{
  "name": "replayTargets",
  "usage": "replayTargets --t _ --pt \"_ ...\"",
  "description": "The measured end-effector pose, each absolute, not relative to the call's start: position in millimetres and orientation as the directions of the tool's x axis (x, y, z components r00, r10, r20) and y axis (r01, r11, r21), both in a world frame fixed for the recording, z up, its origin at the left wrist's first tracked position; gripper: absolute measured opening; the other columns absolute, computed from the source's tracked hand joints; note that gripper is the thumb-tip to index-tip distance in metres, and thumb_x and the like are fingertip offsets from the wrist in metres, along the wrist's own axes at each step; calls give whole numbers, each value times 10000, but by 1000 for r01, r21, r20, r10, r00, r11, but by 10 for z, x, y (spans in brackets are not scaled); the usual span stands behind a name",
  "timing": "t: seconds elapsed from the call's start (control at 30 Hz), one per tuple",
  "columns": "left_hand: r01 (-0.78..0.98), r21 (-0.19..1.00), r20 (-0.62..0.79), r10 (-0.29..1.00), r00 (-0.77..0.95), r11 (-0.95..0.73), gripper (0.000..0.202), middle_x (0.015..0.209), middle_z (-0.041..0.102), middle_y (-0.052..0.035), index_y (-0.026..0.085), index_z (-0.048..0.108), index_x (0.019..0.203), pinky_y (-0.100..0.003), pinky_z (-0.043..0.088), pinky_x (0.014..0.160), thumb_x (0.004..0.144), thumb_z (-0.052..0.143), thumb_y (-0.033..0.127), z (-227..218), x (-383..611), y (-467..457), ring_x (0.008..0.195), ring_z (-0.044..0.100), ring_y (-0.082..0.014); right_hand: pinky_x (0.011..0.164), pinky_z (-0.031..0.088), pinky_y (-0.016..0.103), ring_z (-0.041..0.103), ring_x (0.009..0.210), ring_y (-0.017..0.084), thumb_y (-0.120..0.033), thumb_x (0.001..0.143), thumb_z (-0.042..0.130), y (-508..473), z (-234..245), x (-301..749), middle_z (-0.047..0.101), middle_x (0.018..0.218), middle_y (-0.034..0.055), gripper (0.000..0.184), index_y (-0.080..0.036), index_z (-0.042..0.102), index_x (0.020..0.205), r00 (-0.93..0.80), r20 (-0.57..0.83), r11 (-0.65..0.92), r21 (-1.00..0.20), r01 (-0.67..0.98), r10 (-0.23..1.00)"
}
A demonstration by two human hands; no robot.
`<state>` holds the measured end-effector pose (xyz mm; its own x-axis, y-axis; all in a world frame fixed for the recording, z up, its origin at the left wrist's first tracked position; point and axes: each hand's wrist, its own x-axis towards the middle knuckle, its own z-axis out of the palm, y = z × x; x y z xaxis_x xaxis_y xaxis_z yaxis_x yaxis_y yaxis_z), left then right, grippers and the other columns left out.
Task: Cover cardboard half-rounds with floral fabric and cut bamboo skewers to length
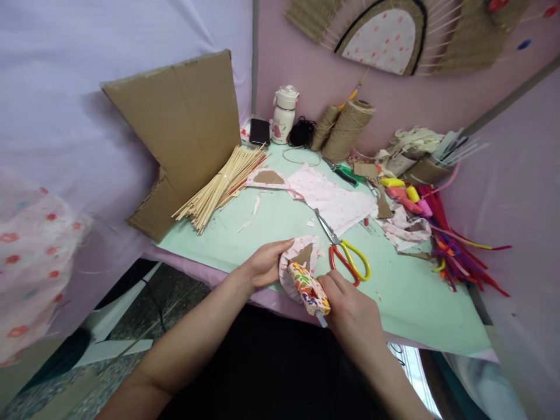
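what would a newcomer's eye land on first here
Probably the brightly flowered glue gun in the right hand, low in the centre, with a fabric-edged cardboard piece in the left hand. Next might come the red-and-yellow-handled scissors, lying just beyond the right hand on the pale green table, then the big cardboard sheet standing at the left.

Glue gun: smooth plastic, slightly glossy
Held piece: cloth edging matt cardboard
Scissors: smooth metal and glossy plastic (or so the handles look)
Stick bundle: bare matt wood
Twine spool: rough fibre
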<state>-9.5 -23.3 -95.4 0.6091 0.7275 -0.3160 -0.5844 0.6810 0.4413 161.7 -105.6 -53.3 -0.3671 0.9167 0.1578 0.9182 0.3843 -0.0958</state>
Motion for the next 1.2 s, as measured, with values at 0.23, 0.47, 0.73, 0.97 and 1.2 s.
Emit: replayTargets --t 0.23,0.47,0.73,0.97,1.2 --pt "-577 444 -322 723 611 686 313 984 726 -137 64 690 995 -380 393 992 923 415 194 -944 -90 -228 929 661 -218 504 265 241 548 669 129 -72 780 542 -1039 -508 1614 584 783 5 136 -207 538 795 -359 112 369 -81 926 927" --pt "-574 459 -284 724 628 678 315 1002 718 -168 44 679 1020 -423 366 1020 916 425 200 -970 -96 -227 979 657 -253 440 215 246 565 668 140 -123 830 507 -1090 -366 1627 575 822 6 108 -228 520 811 -259 34 260 -9 966 965" --pt "-580 438 -274 716 641 687 319 1073 704 -158 52 678 1044 -401 312 1079 904 473 253 -1003 -132 -203 1128 595 -263 566 383 297 550 767 233 -415 896 439 -922 -461 2316 554 931 87 316 -193 536 1099 167 277 -155 -66 986 946" --pt "-568 406 -293 690 662 716 342 1051 712 -147 54 670 1067 -380 343 1050 894 482 281 -990 -144 -170 1091 615 -254 680 431 399 551 734 293 -283 900 369 -725 -958 2869 570 820 181 398 -10 547 1129 219 169 -238 99 966 961" --pt "-542 508 -324 732 600 669 228 941 731 -142 56 695 950 -335 449 890 767 594 148 -966 -141 -195 885 678 -230 881 417 497 519 1063 339 -312 908 419 -762 -549 2531 573 1130 198 383 -119 591 1190 11 470 63 -140 988 883"
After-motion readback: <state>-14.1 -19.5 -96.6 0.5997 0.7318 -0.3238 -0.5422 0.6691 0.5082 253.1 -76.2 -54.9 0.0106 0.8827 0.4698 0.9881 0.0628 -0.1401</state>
